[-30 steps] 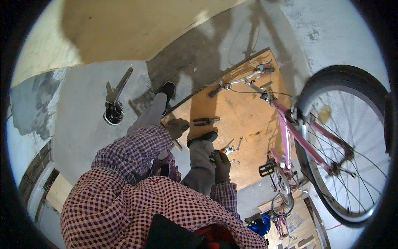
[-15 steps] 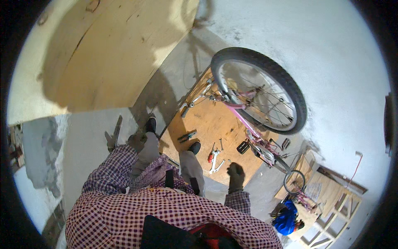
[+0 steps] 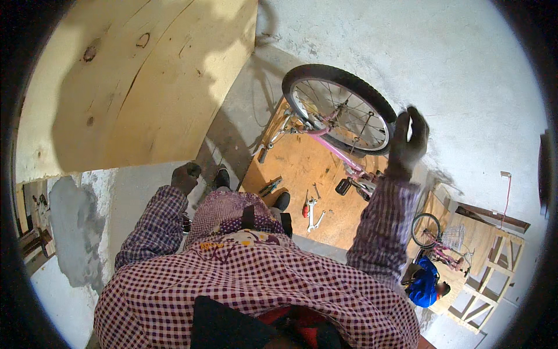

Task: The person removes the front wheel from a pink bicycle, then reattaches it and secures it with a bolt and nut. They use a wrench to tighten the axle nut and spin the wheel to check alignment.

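A pink bicycle (image 3: 332,148) appears to stand upside down on a wooden board (image 3: 290,157), its front wheel (image 3: 314,74) raised. My right hand (image 3: 408,142) is up at the tyre's right edge, thumb and fingers apart; whether it touches the rubber I cannot tell. My left hand (image 3: 186,177) hangs low at my left side, its fingers curled in with nothing visible in them. On the board lie pliers (image 3: 270,187), a red-handled screwdriver (image 3: 306,210), a large wrench (image 3: 312,207) and a small wrench (image 3: 317,191). My right forearm hides the bicycle's rear part.
A tall plywood panel (image 3: 139,87) stands at the left, and a pale wall (image 3: 465,87) rises behind the wheel. Farther right, a person in blue (image 3: 424,283) is beside another bicycle (image 3: 427,230) with a basket, near a wooden frame (image 3: 494,273).
My right hand has risen from beside the tools to the tyre's edge, its fingers spreading. My left hand has come up slightly. The view has shifted a little.
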